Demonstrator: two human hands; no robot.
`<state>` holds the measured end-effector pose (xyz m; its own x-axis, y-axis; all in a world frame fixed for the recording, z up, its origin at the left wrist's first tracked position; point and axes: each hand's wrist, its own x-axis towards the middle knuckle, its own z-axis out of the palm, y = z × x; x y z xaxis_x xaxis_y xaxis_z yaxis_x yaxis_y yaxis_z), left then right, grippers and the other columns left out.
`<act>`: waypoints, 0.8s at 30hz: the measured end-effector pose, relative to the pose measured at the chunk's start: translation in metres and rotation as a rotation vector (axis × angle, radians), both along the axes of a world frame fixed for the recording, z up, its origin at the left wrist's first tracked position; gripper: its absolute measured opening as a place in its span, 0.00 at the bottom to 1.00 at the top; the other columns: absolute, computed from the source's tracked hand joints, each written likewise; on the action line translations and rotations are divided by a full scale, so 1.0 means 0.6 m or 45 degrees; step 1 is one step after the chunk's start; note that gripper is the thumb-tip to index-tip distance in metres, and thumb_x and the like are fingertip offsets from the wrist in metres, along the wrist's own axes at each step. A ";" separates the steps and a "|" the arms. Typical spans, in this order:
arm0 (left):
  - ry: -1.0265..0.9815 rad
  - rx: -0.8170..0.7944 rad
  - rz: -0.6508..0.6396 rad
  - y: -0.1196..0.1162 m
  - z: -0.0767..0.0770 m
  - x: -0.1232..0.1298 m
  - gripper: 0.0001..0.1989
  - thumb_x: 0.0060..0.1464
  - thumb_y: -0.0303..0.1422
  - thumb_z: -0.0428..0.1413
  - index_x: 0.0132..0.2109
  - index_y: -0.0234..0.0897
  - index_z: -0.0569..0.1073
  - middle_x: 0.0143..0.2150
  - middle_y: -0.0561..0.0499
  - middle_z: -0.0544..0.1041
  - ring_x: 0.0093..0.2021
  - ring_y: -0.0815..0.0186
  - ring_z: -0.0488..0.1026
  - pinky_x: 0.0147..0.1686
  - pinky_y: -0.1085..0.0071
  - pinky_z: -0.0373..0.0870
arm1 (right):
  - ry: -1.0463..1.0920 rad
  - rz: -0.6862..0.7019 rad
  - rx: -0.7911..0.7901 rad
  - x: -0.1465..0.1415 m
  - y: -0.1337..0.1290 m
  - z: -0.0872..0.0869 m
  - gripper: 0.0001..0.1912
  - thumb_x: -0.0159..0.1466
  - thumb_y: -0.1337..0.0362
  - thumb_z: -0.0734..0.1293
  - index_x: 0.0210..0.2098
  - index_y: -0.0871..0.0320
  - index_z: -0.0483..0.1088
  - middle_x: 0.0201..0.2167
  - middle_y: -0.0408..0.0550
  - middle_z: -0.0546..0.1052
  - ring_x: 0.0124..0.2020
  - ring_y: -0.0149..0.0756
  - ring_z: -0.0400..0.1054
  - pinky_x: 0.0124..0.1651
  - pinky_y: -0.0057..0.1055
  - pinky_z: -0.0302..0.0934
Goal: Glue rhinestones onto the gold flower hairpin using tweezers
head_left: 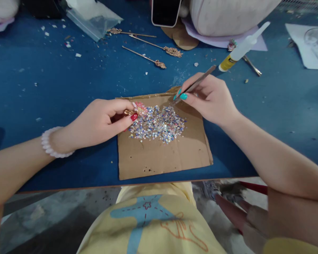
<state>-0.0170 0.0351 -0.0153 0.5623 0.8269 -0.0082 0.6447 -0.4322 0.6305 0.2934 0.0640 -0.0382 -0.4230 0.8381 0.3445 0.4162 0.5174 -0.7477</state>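
My left hand (103, 121) pinches a gold-coloured ornament with a pink flower-like head (140, 108) between thumb and fingers, over the left part of a spread of rhinestones (164, 125). These small glittering stones, white, blue and clear, lie on a piece of brown cardboard (161, 158). In my right hand (208, 97) is a pair of metal tweezers (197, 83), held like a pen with the tips pointing down at the upper edge of the stones. Whether the tips hold a stone is too small to tell.
Several gold hairpins (172, 52) lie beyond the cardboard. A glue bottle with a yellow label (229, 61) stands tilted past my right hand. Farther back are a phone (165, 12), a clear plastic bag (92, 21) and a pale rounded object (230, 16). The blue table (55, 77) ends near my lap.
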 end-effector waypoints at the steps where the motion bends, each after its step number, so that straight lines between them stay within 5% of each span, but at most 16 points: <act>1: -0.026 -0.040 0.014 0.001 0.000 0.000 0.12 0.62 0.37 0.53 0.47 0.43 0.79 0.34 0.54 0.82 0.29 0.67 0.75 0.28 0.72 0.66 | 0.019 -0.007 -0.014 0.000 0.002 -0.004 0.16 0.68 0.46 0.68 0.41 0.53 0.73 0.37 0.46 0.77 0.37 0.37 0.74 0.45 0.39 0.73; 9: -0.162 -0.170 0.039 0.013 0.000 0.000 0.07 0.61 0.34 0.54 0.39 0.42 0.77 0.26 0.56 0.75 0.24 0.71 0.68 0.23 0.75 0.64 | 0.113 -0.022 -0.076 -0.011 0.002 -0.014 0.20 0.66 0.43 0.69 0.39 0.54 0.71 0.33 0.43 0.75 0.33 0.33 0.71 0.39 0.34 0.71; 19: -0.250 -0.372 0.109 0.028 -0.003 -0.004 0.08 0.64 0.35 0.55 0.42 0.42 0.78 0.22 0.57 0.68 0.20 0.72 0.63 0.20 0.75 0.60 | 0.164 0.053 -0.142 -0.019 -0.009 -0.011 0.13 0.66 0.52 0.70 0.38 0.56 0.72 0.33 0.43 0.76 0.32 0.31 0.70 0.36 0.30 0.68; 24: -0.260 -0.404 0.168 0.030 0.007 -0.003 0.08 0.65 0.35 0.53 0.40 0.40 0.77 0.22 0.57 0.66 0.20 0.72 0.61 0.18 0.75 0.59 | 0.062 0.051 -0.026 -0.017 -0.015 -0.004 0.06 0.65 0.60 0.71 0.38 0.57 0.77 0.38 0.46 0.80 0.43 0.35 0.74 0.50 0.35 0.68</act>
